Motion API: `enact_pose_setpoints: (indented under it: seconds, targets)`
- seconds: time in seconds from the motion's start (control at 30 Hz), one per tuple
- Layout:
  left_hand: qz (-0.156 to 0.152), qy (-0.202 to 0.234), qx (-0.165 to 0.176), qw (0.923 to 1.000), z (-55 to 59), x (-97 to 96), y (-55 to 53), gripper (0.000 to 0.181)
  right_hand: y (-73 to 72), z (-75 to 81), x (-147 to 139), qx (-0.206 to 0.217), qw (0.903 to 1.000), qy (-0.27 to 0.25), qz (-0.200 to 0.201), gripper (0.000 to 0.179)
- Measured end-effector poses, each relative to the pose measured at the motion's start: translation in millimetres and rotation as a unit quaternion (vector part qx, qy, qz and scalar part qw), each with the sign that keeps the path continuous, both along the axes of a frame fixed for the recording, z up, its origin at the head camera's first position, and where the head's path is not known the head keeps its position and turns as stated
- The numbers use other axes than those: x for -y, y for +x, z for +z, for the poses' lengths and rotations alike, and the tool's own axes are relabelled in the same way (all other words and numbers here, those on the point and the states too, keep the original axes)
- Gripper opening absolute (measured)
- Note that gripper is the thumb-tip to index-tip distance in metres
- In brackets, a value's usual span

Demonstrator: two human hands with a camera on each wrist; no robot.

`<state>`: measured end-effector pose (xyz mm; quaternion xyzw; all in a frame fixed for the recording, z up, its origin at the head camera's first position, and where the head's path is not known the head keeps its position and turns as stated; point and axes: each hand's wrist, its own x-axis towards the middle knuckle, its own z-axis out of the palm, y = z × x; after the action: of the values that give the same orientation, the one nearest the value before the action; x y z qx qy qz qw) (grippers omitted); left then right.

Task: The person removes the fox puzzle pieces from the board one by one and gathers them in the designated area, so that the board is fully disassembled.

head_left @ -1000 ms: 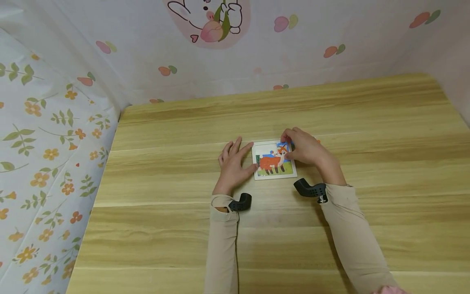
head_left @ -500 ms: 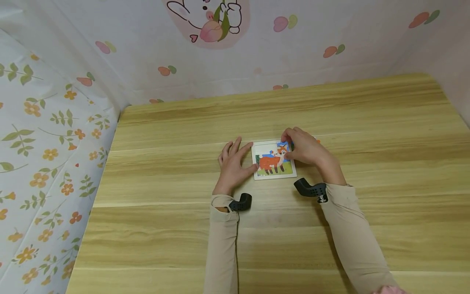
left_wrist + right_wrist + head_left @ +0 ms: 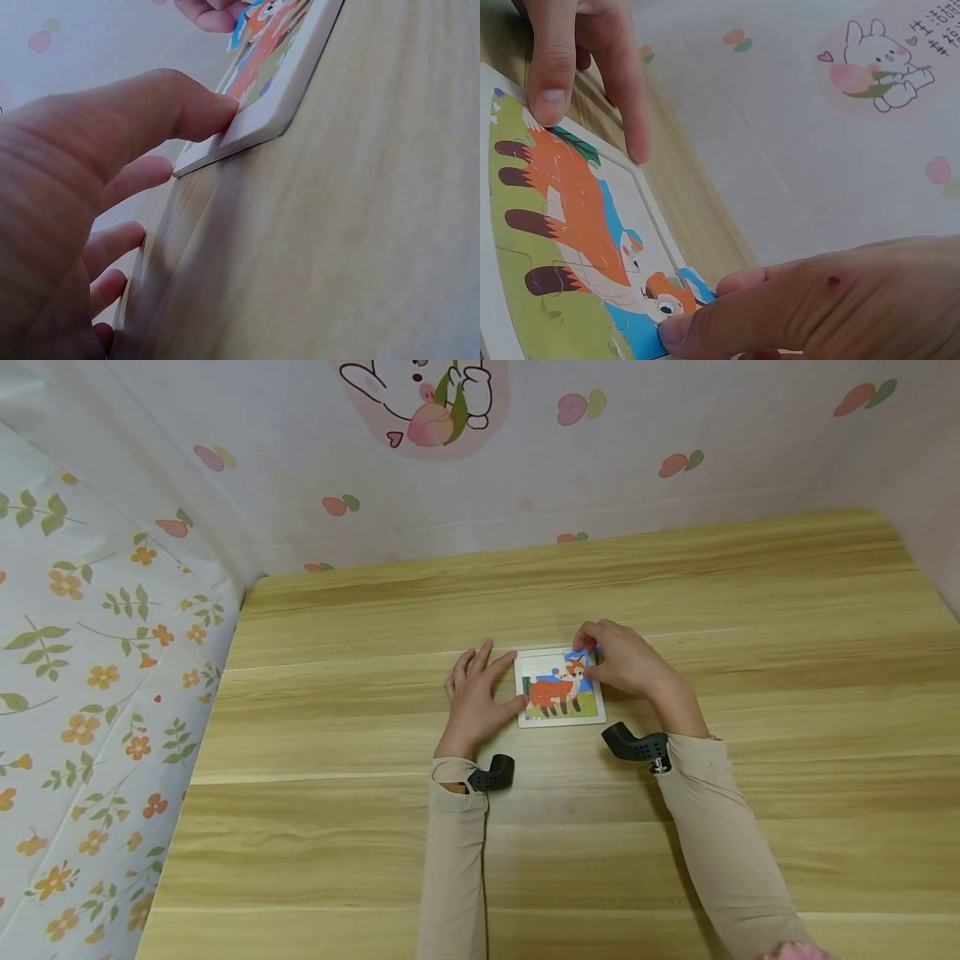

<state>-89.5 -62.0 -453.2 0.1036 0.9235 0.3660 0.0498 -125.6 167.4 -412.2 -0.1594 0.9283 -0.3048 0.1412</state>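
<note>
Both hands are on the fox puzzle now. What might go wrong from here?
The fox-head piece, pinched by the right hand, seems to overlap the rim of the frame, so pressing down might jam or tilt it. The left hand touches the frame with just its thumb and index fingertip, so a sideways push may slide it. The fox-body pieces border a bare area, so a nudge could shift them.

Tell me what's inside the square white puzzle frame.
Flat, multicoloured interlocking puzzle pieces showing an orange animal, plus a bare white patch. The person's right hand hides part of the far right corner.
</note>
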Motion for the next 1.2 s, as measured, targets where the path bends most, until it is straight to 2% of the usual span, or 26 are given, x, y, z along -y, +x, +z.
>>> enact_pose_setpoints:
  seconds: [0.33,0.67,1.03,1.2]
  targets:
    - [0.003,-0.002,-0.008,1.0000,0.9,-0.4,0.2,0.063,-3.3,4.4,-6.6,-0.004,0.9999,-0.009,-0.003,0.028]
    - [0.003,-0.001,-0.009,1.0000,1.1,-1.0,0.9,0.062,-3.7,6.6,-27.7,-0.017,0.9997,-0.010,-0.016,0.029]
    - [0.004,-0.001,-0.008,1.0000,0.5,-1.4,1.5,0.062,1.3,12.3,-56.5,0.034,0.9945,-0.056,-0.082,0.031]
    - [0.004,-0.002,-0.006,1.0000,0.1,-1.2,1.5,0.062,3.2,13.4,-68.9,0.041,0.9906,-0.076,-0.106,0.032]
